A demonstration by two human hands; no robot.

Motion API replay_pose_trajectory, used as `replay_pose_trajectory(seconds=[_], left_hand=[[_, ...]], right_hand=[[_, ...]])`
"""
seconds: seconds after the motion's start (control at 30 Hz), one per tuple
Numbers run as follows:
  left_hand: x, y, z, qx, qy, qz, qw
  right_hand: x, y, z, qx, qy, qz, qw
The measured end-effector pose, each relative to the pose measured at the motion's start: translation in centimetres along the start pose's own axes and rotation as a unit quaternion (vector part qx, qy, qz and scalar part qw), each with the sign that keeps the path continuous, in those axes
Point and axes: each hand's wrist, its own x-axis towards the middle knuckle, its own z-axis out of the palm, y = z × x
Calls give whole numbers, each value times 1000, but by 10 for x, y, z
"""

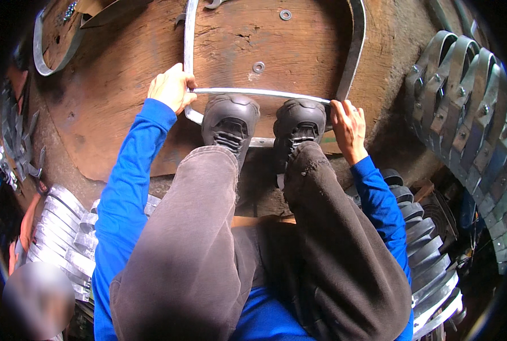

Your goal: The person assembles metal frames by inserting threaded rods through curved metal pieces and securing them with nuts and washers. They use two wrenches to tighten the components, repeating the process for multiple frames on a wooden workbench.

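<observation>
L fingers [180,78], R fingers [341,110] closed on ends of metal strip [259,92], shoes [229,125] btwn

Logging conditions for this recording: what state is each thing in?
Left grip: closed on left end of the metal strip
Right grip: closed on its right end
Metal strip: held crosswise
Metal frame: bent, partly hidden by shoes
Washers: flat on wooden board
Shoes: worn, laced
Strips at right: bent, overlapping

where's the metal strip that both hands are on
In the head view, the metal strip spans the upper middle, along the toes of the dark shoes, its left end at the left hand, its right end at the right hand.
</observation>
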Motion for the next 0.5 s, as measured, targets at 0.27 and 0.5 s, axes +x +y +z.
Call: replay_pose_trajectory(seconds=[0.27, 0.5], left_hand=[[17, -5, -6, 35, -91, 20, 995], [17, -2, -11, 52, -116, 17, 992]], right_hand=[[24, -4, -13, 0, -53, 12, 999], [14, -6, 1, -9, -41, 34, 999]])
